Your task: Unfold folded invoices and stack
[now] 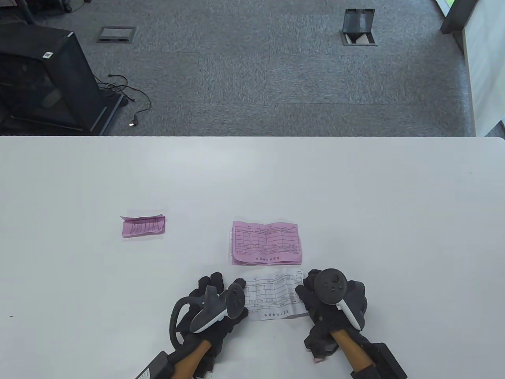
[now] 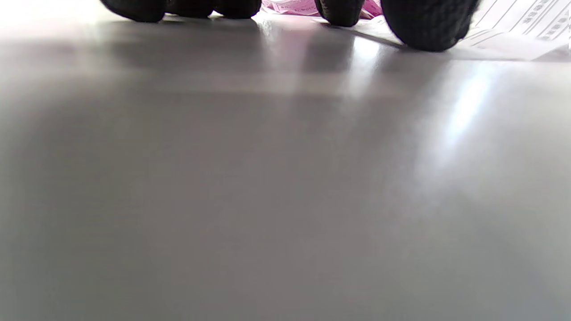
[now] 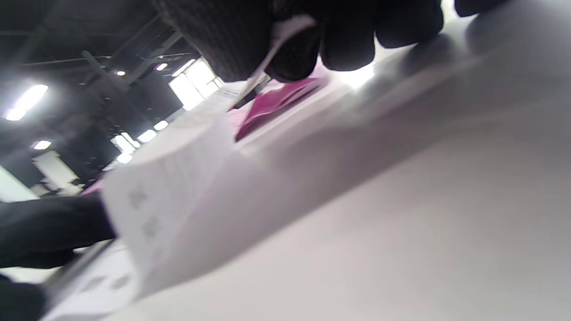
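A white invoice (image 1: 275,295) lies unfolded on the table near the front edge, between my hands. My left hand (image 1: 221,300) presses its left edge; the fingertips (image 2: 426,26) rest on the paper (image 2: 513,31). My right hand (image 1: 311,292) pinches the right edge and lifts it a little, as the right wrist view shows (image 3: 285,49), with the white sheet (image 3: 169,187) curling up. A stack of unfolded pink invoices (image 1: 266,241) lies just behind the white one. A folded pink invoice (image 1: 143,226) lies alone to the left.
The white table (image 1: 355,197) ends at a far edge with grey carpet beyond. A black cabinet (image 1: 43,79) with cables stands on the floor at far left. The pink stack shows past my left fingers (image 2: 294,5).
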Demonstrator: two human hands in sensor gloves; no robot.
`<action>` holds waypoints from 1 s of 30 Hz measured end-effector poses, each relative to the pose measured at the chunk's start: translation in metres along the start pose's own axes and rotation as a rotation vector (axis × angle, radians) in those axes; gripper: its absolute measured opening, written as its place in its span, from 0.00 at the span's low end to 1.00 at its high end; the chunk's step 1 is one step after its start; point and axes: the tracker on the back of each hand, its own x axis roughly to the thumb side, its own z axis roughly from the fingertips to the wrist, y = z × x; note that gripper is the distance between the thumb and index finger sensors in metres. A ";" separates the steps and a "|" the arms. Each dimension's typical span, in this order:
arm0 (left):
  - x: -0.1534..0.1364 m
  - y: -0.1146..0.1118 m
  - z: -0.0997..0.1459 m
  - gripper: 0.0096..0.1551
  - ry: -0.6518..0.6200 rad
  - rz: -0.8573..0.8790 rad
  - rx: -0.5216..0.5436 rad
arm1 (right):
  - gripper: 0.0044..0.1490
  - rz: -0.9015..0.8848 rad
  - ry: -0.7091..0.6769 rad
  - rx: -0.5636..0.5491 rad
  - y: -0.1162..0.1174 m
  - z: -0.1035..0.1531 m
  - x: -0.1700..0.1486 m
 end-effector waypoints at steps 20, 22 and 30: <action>-0.061 0.027 0.022 0.59 -0.198 0.925 0.331 | 0.23 -0.418 -0.623 -0.095 -0.063 0.053 0.071; -0.065 0.026 0.021 0.61 -0.225 0.997 0.321 | 0.23 -0.463 -0.649 -0.118 -0.067 0.055 0.072; -0.067 0.019 0.013 0.31 -0.319 1.222 0.315 | 0.22 -0.523 -0.590 -0.195 -0.068 0.042 0.054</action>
